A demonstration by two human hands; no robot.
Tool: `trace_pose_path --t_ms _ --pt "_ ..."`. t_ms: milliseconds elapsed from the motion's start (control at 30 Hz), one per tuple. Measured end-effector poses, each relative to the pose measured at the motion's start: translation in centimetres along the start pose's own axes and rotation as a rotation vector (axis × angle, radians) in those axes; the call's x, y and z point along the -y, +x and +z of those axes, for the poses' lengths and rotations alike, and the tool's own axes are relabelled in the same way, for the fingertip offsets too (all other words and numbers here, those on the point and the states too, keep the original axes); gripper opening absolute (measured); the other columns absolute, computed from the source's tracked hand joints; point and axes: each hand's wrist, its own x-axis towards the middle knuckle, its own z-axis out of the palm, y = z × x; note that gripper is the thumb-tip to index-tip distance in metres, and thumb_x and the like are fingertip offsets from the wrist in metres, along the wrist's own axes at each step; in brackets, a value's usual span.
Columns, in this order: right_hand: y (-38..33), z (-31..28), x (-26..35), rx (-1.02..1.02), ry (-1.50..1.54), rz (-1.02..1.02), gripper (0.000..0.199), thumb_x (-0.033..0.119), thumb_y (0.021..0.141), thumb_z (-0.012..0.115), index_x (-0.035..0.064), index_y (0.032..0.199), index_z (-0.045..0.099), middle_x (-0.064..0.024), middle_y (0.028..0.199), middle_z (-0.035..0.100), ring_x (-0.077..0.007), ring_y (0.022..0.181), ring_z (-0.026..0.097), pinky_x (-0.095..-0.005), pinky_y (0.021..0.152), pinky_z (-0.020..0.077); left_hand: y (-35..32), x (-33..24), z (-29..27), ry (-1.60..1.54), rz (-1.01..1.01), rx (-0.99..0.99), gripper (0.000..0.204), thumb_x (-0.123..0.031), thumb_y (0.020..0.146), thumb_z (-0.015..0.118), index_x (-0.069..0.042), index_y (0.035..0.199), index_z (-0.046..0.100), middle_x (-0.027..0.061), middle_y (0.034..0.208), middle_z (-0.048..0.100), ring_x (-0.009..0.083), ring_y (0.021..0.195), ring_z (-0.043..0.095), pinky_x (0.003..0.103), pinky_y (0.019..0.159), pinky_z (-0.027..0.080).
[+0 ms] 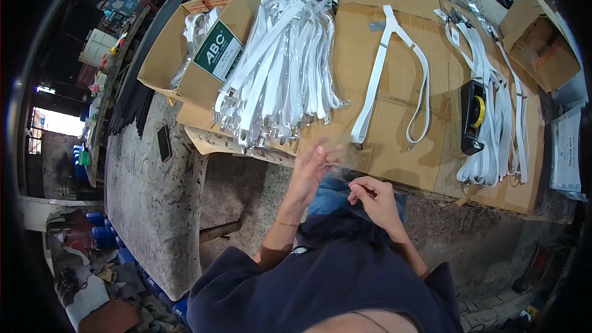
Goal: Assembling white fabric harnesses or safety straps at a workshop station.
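Note:
Both my hands are at the near edge of the cardboard-covered table. My left hand [311,169] is raised, its fingers smeared by motion. Thumb and fingers of my right hand [375,200] are pinched together, beside a faint clear plastic bag [350,159] that spans the gap between the hands. Just beyond them, one pair of white suspenders [374,80] lies spread in a Y shape. A big pile of white suspenders in clear bags [271,68] lies to the left. Further right are unbagged white suspenders [492,111] in a bundle.
A black tape dispenser [472,117] with a yellow core rests against the bundle. An open carton [160,68] with bagged pieces stands at the left, another box [542,43] at the far right. A phone [164,143] lies on the grey side table [148,209]. Plastic packs [566,154] sit at the right edge.

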Motion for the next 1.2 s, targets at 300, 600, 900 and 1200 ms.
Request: trace_pose_path --t_ms 300,600,900,1200 --pt "0.4 -1.5 -1.8 0.093 -0.097 0.099 0.015 0.009 0.092 0.057 -0.0051 0.091 0.063 -0.0072 0.07 0.065 -0.0111 0.062 0.062 -0.0237 0.059 0.049 0.4 2.2 1.0 -0.008 -0.024 -0.113 0.021 -0.015 0.094 0.058 0.005 0.099 0.063 0.0139 0.094 0.066 0.018 0.082 0.063 0.031 0.073 0.051" --pt "0.5 -3.6 -2.0 0.221 -0.138 0.111 0.019 0.011 0.088 0.063 -0.0039 0.099 0.062 -0.0078 0.079 0.066 -0.0113 0.072 0.063 -0.025 0.065 0.05 0.4 2.7 1.4 0.057 0.152 -0.186 0.005 0.002 0.082 0.069 0.005 0.085 0.067 0.0088 0.079 0.068 0.013 0.071 0.063 0.026 0.066 0.051" --pt "9.4 -2.1 -3.6 -0.413 -0.843 -0.289 0.053 0.029 0.08 0.071 -0.0038 0.116 0.052 -0.0245 0.098 0.063 -0.0408 0.09 0.06 -0.0477 0.08 0.0465 -0.2 3.2 0.7 0.102 0.152 -0.209 0.005 -0.001 0.083 0.069 0.002 0.086 0.066 0.0072 0.076 0.066 0.011 0.067 0.061 0.024 0.063 0.051" --pt "10.1 -3.4 -4.4 -0.353 -0.228 0.15 0.05 0.015 0.083 0.068 -0.0067 0.122 0.045 -0.0122 0.07 0.065 -0.0241 0.062 0.064 -0.0337 0.058 0.0483 -0.9 5.9 0.0 0.147 -0.077 -0.291 0.008 -0.006 0.085 0.068 0.001 0.085 0.065 0.0041 0.072 0.064 0.0103 0.06 0.061 0.023 0.054 0.049"
